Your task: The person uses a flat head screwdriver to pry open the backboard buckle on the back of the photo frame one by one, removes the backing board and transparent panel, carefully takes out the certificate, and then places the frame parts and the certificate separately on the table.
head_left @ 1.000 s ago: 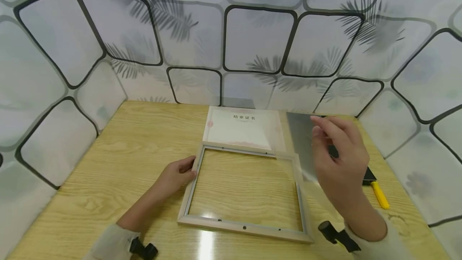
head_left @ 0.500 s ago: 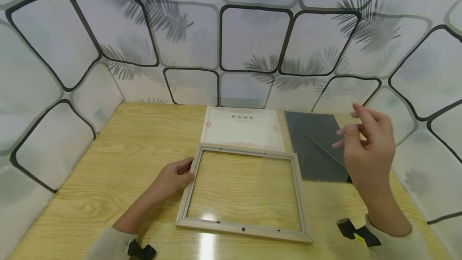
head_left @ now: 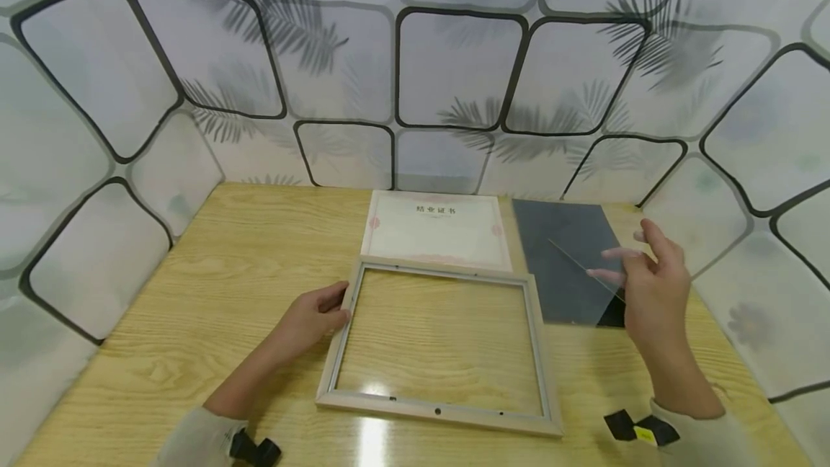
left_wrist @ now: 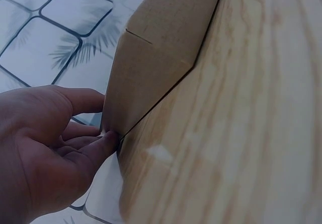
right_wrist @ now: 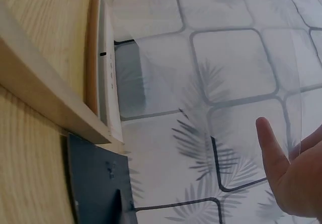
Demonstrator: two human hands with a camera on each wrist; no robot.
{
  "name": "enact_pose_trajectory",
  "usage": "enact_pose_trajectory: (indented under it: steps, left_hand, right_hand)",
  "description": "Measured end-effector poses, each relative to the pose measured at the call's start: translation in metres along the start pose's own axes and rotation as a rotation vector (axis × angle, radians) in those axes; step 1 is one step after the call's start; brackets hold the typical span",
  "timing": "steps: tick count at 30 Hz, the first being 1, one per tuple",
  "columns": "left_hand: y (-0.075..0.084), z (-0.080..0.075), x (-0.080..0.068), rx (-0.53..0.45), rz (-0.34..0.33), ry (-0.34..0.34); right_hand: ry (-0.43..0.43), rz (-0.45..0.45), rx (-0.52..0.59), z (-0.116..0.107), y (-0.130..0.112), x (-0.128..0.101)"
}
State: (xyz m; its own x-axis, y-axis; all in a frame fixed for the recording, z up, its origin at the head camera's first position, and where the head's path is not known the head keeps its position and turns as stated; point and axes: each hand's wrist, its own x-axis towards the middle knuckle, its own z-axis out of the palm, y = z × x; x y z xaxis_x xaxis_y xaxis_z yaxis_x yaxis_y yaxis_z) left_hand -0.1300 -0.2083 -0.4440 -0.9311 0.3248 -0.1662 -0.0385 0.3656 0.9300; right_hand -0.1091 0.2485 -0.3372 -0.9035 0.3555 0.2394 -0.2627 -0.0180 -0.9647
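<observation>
A pale wooden picture frame (head_left: 441, 409) lies flat on the table, with bare table showing through it. My left hand (head_left: 318, 316) grips its left rail, thumb on the inner edge; the left wrist view shows the fingers (left_wrist: 95, 148) against the frame's side (left_wrist: 161, 58). My right hand (head_left: 648, 287) is raised to the right of the frame and pinches a clear sheet (head_left: 583, 265), tilted above a dark grey backing board (head_left: 558, 229). The right wrist view looks through that sheet (right_wrist: 226, 83), with my hand (right_wrist: 287, 178) behind it.
A white certificate (head_left: 436, 236) lies flat behind the frame, beside the backing board (right_wrist: 95, 178). Patterned wall panels (head_left: 454, 70) close the wooden table (head_left: 214, 272) on three sides. A small black piece (head_left: 612, 316) shows at the board's near right corner.
My right hand carried the clear sheet from above the frame's far right corner out to the right, then lowered it over the dark board. The left hand and frame stayed put.
</observation>
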Motion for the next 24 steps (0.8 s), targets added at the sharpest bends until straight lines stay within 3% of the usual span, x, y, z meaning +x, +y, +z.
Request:
enact_pose_trajectory:
  steps: [8,13,17,24]
  left_hand:
    - [0.001,0.000,0.000,-0.002,0.003,-0.004]
    - [0.002,0.000,0.000,0.002,0.015,-0.005]
    - [0.002,0.000,0.000,0.006,0.012,-0.001]
    - [0.002,0.000,0.000,0.002,0.006,0.001]
  right_hand:
    - [-0.112,0.120,0.193,-0.018,0.027,-0.003]
    - [-0.151,0.157,0.224,-0.022,0.037,-0.006]
    - [-0.137,0.183,0.196,-0.024,0.043,-0.008]
    - [-0.026,0.235,0.009,-0.026,0.052,-0.010]
